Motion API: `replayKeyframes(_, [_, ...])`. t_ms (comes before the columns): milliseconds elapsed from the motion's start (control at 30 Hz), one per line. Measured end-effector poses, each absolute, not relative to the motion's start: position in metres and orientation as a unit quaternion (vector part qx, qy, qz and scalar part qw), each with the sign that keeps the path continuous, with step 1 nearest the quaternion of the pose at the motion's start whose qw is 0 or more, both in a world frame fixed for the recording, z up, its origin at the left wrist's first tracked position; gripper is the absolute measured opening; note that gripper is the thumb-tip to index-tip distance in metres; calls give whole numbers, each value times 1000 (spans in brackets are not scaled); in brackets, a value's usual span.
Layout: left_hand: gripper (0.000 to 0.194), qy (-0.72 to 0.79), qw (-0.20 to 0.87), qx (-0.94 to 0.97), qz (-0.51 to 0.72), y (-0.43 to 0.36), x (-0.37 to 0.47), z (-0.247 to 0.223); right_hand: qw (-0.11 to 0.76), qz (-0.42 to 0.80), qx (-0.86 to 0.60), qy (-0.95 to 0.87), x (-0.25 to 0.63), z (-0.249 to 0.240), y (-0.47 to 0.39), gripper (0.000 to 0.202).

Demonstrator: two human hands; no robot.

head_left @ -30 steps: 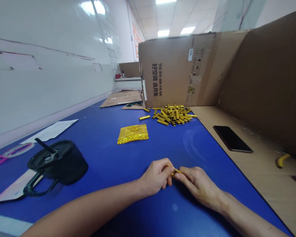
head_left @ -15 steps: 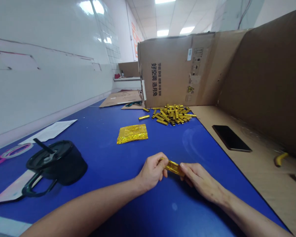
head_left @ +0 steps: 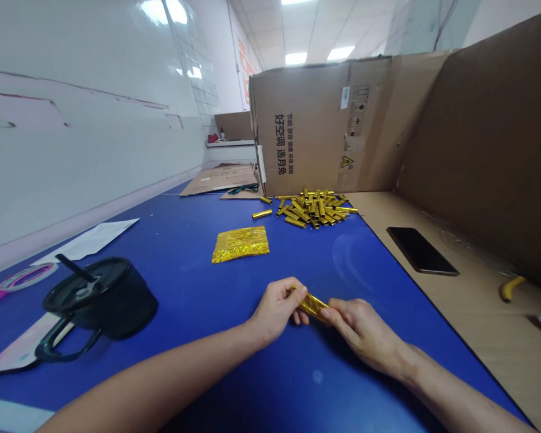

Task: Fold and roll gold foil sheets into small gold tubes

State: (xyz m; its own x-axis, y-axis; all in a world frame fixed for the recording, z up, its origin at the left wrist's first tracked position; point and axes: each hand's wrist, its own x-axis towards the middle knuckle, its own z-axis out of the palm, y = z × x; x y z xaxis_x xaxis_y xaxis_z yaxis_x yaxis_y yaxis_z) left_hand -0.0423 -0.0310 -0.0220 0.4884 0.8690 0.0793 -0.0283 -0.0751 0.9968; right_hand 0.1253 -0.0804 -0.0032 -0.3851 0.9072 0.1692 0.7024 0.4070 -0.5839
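A strip of shiny gold foil paper (head_left: 312,305), folded narrow, is stretched between my two hands just above the blue tabletop. My left hand (head_left: 280,305) pinches its left end between thumb and fingers. At the other end my right hand (head_left: 359,325) grips it, thumb on top and the fingers partly hidden. Beyond the hands lies a flat stack of gold foil sheets (head_left: 240,244). Farther back is a heap of gold foil rolls (head_left: 314,209), with a single gold roll (head_left: 262,213) lying apart on its left.
A dark lidded mug (head_left: 103,297) stands at the left, near a roll of tape (head_left: 28,276) and white paper (head_left: 88,240). Cardboard box walls (head_left: 315,132) rise at the back and right. A black phone (head_left: 420,250) lies on the cardboard at the right.
The right thumb has shifted left and lower along the foil strip, and the strip now looks narrower and more folded. The left hand has hardly moved.
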Motion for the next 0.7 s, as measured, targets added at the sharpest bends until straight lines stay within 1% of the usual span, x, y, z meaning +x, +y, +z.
replayKeyframes(67, [41,336,604,620,372,-31,-42,-19,235,213,-506,-802,125,-3,-80,37])
replayKeyframes(167, [39,359,590,624,366,-32,-41,-15,233,225,-511,-796,124,-2,-82,38])
replayKeyframes(333, [22,353,515,715,314,-43,-43,-13,217,278,-494,-795,122,1,-86,40])
replayKeyframes(433, [17,336,467,769,279,-51,-43,-13,198,306,-470,-804,120,4,-88,40])
replayKeyframes(567, [17,342,491,750,282,-51,-42,-13,197,323,-452,-808,119,6,-88,39])
replayKeyframes(700, [19,345,510,725,308,-42,-42,-14,199,329,-468,-796,119,6,-86,40])
